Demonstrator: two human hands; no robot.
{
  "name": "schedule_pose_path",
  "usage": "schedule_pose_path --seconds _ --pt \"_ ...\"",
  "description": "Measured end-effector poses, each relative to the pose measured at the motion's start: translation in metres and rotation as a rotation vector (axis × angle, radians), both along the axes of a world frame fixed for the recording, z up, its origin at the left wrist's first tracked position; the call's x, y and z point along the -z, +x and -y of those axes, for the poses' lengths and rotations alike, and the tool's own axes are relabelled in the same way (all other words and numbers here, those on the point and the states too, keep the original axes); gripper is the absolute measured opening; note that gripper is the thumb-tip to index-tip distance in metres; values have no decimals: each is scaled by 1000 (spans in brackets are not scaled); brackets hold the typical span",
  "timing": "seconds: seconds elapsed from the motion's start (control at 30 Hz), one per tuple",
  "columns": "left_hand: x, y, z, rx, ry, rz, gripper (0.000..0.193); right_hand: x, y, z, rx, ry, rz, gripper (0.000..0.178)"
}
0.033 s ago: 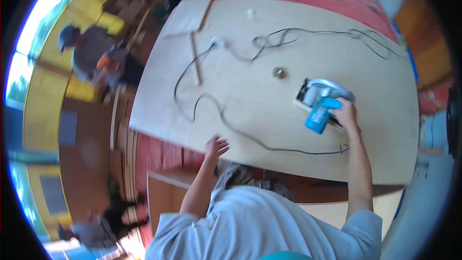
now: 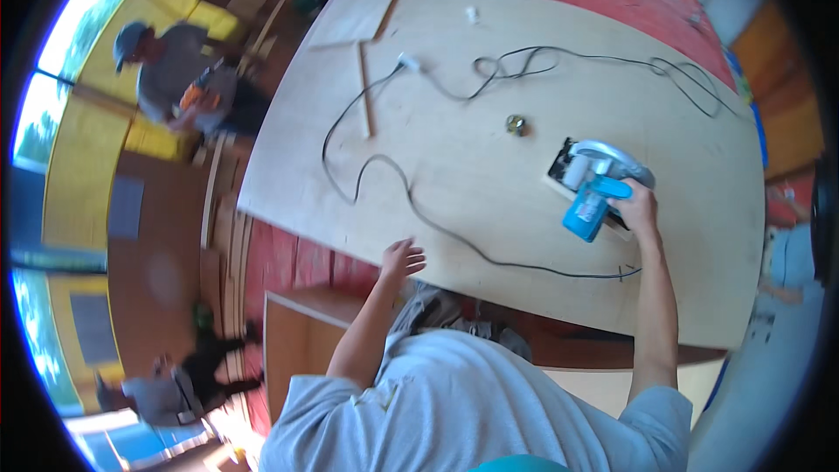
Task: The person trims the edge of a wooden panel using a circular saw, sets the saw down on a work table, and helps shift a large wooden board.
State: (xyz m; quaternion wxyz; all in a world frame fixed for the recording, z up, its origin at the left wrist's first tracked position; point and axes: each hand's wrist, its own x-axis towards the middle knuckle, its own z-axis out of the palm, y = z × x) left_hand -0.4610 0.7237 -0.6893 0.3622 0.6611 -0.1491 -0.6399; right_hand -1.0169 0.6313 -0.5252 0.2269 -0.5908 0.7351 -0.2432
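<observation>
My right hand (image 2: 640, 206) is wrapped round the handle of a blue and grey circular saw (image 2: 587, 210), which rests on the right part of a large pale wooden board (image 2: 454, 183). The saw's round silver guard faces away from me and its black and light base touches the board. My left hand (image 2: 403, 258) is held out over the near edge of the board, fingers apart, holding nothing. A black cable (image 2: 472, 255) runs along the board from near my right forearm to a white plug or socket (image 2: 409, 62).
A small round brassy object (image 2: 516, 126) lies beyond the saw. A thin wooden strip (image 2: 364, 92) and a board piece (image 2: 357, 13) lie at the far left. One person (image 2: 179, 79) holds an orange tool at left; another person (image 2: 170, 393) is lower left. An open wooden box (image 2: 301, 341) stands nearby.
The whole view has shifted slightly. My right hand stays on the saw, and my left hand stays open by the near edge.
</observation>
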Motion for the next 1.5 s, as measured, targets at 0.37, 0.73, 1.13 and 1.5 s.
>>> schedule_pose_path --seconds 0.37,0.73,1.13,1.5 --pt "34 -55 1 314 100 -32 48 31 28 29 -69 118 311 29" --pt "21 -108 40 453 158 17 33 13 7 -147 522 -214 -13 43" --pt "37 -183 11 342 81 144 25 167 -278 -412 1417 -223 754 17" --pt "-37 -420 -127 872 154 231 39 189 -482 -479 1643 -136 1054 39"
